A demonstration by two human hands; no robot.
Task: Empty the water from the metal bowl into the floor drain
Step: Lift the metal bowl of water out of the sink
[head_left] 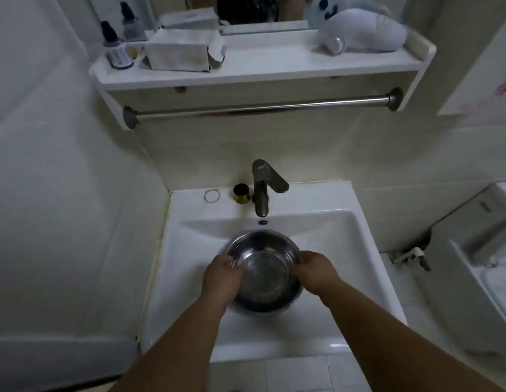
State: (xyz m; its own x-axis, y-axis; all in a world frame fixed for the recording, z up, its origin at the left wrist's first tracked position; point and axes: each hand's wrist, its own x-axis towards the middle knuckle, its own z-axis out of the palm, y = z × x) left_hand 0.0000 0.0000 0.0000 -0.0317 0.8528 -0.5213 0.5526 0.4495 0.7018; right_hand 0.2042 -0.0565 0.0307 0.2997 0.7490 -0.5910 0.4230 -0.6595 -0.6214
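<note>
White bathroom sink (189, 278), one tap (263, 188). One metal bowl (264, 275) over basin, left hand (222, 274) and right hand (316, 271) both gripping rim. Shelf (274, 62): one bottle (117, 46), one tissue box (179, 53).

We see the metal bowl (264, 274) inside the white sink basin (339, 241), below the spout of the faucet (261, 190). It is round, shiny steel, mouth up and roughly level, its inside reflecting light so that any water in it is hard to make out. Our left hand (222, 274) and right hand (316, 271) grip its rim on opposite sides.
</note>
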